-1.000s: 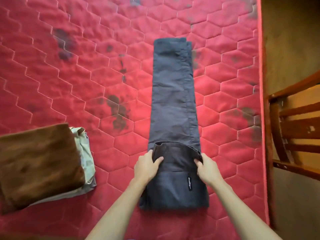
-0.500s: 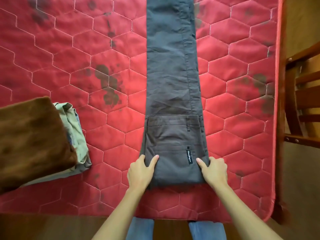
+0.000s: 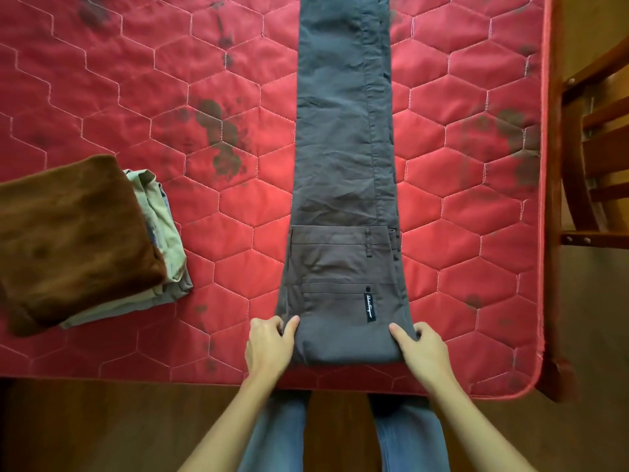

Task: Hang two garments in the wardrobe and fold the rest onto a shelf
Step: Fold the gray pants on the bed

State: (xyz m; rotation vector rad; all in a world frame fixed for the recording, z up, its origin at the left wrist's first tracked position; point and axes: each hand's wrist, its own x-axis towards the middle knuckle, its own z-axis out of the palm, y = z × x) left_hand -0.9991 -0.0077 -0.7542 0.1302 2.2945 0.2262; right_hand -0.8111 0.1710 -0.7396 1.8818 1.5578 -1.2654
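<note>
Head view: grey trousers point(image 3: 343, 158) lie lengthwise on the red mattress point(image 3: 136, 97), legs running away from the person and out of frame at the top.

Change over the last second: the waist section point(image 3: 340, 284) was held part-lifted, its edge curled in both hands. It now lies flat on the legs, with the waistband point(image 3: 340, 236) straight across and the black label point(image 3: 370, 309) facing up. Both hands have dropped back from the waistband to the near crease.

Grip: left hand point(image 3: 270, 342) pinches the left corner of the crease, thumb on top and fingers curled against the side edge. Right hand point(image 3: 422, 349) does the same at the right corner. How far the fingers reach under the cloth cannot be seen.

Position: the crease sits just inside the near edge of the mattress, roughly centred between the folded stack point(image 3: 78, 240) at left and the wooden chair point(image 3: 595, 131) at right, well apart from both.

Judgement: the first fold is down and squared, so the trousers appear bound for the fold pile, not a hanger. The long legs still lie unfolded, so more folds are needed before the bundle matches the stack. Neither wardrobe nor shelf is in view.
</note>
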